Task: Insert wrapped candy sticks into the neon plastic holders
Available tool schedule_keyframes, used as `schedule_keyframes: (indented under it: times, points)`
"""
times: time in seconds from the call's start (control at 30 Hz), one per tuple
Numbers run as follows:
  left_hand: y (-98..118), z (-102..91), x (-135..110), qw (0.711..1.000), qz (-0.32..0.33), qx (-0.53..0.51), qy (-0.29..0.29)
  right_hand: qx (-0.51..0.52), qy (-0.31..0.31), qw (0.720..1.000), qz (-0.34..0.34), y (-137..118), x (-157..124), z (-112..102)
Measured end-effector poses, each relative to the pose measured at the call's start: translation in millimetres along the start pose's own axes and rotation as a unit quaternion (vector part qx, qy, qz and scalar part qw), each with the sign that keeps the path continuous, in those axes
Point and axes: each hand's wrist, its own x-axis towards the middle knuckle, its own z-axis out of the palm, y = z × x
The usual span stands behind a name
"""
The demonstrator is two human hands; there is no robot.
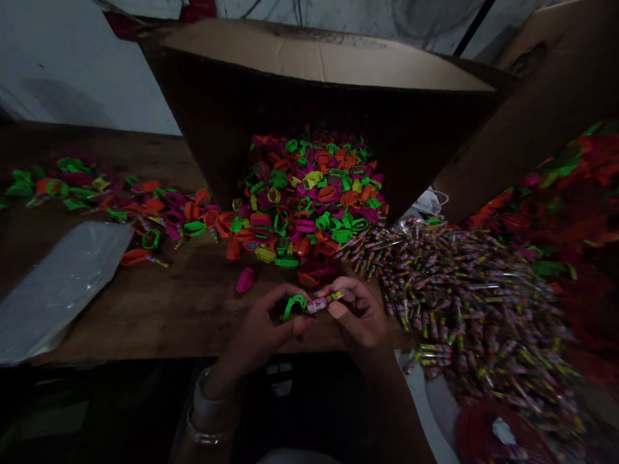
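My left hand is closed around a bright green plastic toy watch, held just above the front of the table. Between the fingers and thumb of my right hand is a small printed candy tube with pink and yellow wrapping. Its left end meets the green watch, or lies right beside it; I cannot tell whether it is inserted. Beyond my hands, a heap of toy watches in green, orange, magenta and yellow spills from a cardboard box on its side. One magenta watch lies apart.
A big pile of wrapped tubes covers the right side. Watches with tubes attached trail along the left of the wooden table. Clear plastic bags lie front left. More colourful pieces are at far right, above a red round object.
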Motion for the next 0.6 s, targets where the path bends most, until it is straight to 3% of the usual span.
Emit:
schedule_keyframes:
  times: [0.27, 0.47, 0.6]
  points:
    - [-7, 1.5, 1, 0.999, -0.027, -0.014, -0.031, -0.028, -0.018, 0.999, -0.026, -6, -1, -5]
    - [-12, 3.6, 4, 0.999, -0.024, -0.017, -0.018, -0.083, 0.0, 0.996, -0.04, -7, -2, -1]
    - [-23, 3.4, 6, 0.996, -0.035, -0.087, -0.003, -0.142, 0.006, 0.987, -0.074, -2, -8, 0]
